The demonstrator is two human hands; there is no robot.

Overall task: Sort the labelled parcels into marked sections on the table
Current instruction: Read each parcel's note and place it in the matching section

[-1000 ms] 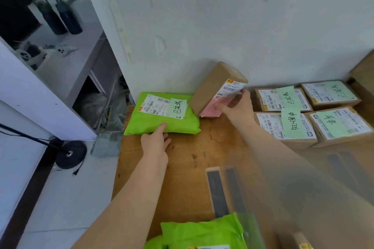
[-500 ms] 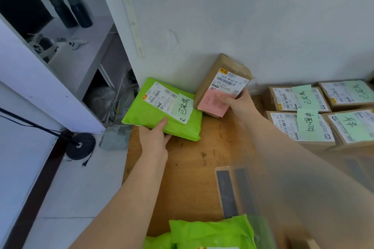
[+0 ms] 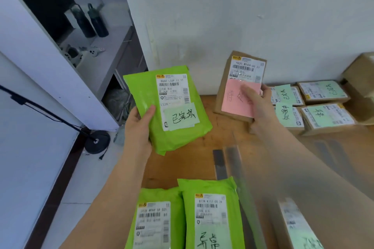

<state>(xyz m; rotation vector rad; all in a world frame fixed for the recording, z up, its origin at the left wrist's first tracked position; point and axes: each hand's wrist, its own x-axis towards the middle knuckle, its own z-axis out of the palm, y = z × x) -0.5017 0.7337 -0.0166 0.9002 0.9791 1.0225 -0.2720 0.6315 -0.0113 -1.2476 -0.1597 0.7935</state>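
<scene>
My left hand (image 3: 139, 125) grips a green mailer bag (image 3: 145, 91) by its lower left edge, thumb on its face, and holds it tilted up above the wooden table (image 3: 188, 163). The bag carries a white shipping label and a pale green handwritten note. My right hand (image 3: 258, 107) holds a brown cardboard box (image 3: 223, 81) upright near the wall, thumb across its pink note. Two more green mailer bags (image 3: 210, 188) with labels lie at the table's near edge.
Several brown boxes (image 3: 323, 115) with green notes lie in rows at the right by the wall. Grey tape strips (image 3: 219, 164) mark the table. A white shelf unit (image 3: 60, 79) and a black stand base (image 3: 97, 141) are off the table's left edge.
The green bag has been lifted off the table and turned upright to face me. The brown box has been stood more upright, its pink note toward me. The view has shifted down and nearer.
</scene>
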